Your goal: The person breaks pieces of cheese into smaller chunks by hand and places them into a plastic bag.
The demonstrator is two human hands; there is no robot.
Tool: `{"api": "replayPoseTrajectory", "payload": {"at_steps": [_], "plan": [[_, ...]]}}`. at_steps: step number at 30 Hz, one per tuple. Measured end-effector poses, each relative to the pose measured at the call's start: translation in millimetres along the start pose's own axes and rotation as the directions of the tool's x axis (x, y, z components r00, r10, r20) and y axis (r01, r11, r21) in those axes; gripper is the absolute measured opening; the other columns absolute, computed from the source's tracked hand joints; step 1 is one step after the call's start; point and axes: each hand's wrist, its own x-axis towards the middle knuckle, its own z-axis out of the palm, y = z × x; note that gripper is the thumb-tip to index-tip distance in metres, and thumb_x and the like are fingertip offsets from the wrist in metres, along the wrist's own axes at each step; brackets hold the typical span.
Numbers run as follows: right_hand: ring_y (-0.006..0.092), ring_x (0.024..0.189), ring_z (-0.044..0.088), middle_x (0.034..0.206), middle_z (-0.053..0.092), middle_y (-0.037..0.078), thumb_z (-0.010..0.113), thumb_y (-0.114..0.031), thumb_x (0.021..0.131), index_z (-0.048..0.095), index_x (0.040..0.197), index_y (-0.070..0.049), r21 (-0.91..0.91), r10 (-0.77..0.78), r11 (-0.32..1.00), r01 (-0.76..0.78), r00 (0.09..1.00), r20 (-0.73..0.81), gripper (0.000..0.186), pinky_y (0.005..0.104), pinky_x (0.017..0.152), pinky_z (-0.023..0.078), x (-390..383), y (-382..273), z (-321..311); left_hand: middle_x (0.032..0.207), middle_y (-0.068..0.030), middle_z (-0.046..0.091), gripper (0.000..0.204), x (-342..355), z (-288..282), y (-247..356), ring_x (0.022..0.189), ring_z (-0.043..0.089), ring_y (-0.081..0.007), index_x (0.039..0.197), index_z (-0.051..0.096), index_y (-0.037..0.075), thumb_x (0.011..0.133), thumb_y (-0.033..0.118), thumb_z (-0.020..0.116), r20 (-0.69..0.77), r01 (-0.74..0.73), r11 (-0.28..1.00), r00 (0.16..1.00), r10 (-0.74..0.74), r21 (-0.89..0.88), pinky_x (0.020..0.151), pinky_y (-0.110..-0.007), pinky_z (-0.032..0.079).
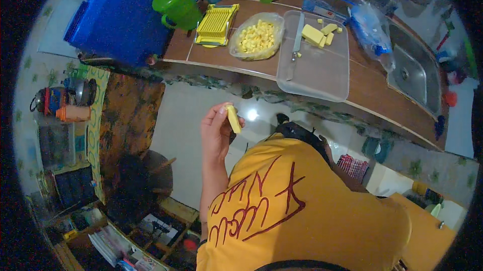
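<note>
My left hand [216, 124] is raised in front of my body, its fingers pinching a pale yellow stick of cheese [233, 119]. My right hand [325, 146] hangs low beside my body, over the floor; its fingers are too dim and small to make out. On the counter, a clear plastic cutting board [322, 76] carries a block of cheese [312, 34] with several cut pieces next to it. A knife [298, 37] lies along the board's left side. Left of the board, a clear plastic bag [274, 19] holds many small yellow cubes.
A yellow slicer [217, 25] and a green pitcher [176, 4] stand left of the bag, near a big blue container [123, 17]. A steel sink [415, 70] is at the right, beside a plastic packet [370, 27]. The counter's tiled edge [226, 68] runs before me.
</note>
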Motion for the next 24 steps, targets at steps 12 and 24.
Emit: {"api": "replayPoseTrajectory", "payload": {"at_steps": [12, 24], "plan": [[0.0245, 0.107, 0.048, 0.130, 0.039, 0.014, 0.046, -0.044, 0.090, 0.027, 0.138, -0.007, -0.381, -0.147, 0.912, 0.152, 0.988, 0.042, 0.063, 0.0356, 0.088, 0.039, -25, -33, 4, 0.084, -0.0118, 0.060, 0.029, -15, -23, 13, 0.068, 0.062, -0.0243, 0.099, 0.056, -0.001, 0.086, 0.025, 0.058, -0.047, -0.065, 0.998, 0.997, 0.064, -0.021, 0.062, -0.036, 0.053], [0.0245, 0.120, 0.038, 0.140, 0.029, 0.013, 0.043, -0.049, 0.089, 0.024, 0.140, -0.007, -0.317, -0.019, 0.948, -0.015, 0.994, -0.104, 0.068, 0.0361, 0.097, 0.032, -27, -31, -14, 0.086, -0.0114, 0.060, 0.031, -1, -27, 2, 0.070, 0.062, -0.0240, 0.102, 0.055, 0.000, 0.087, 0.026, 0.057, -0.028, -0.055, 0.997, 0.998, 0.053, -0.058, 0.064, -0.036, 0.053]]}}
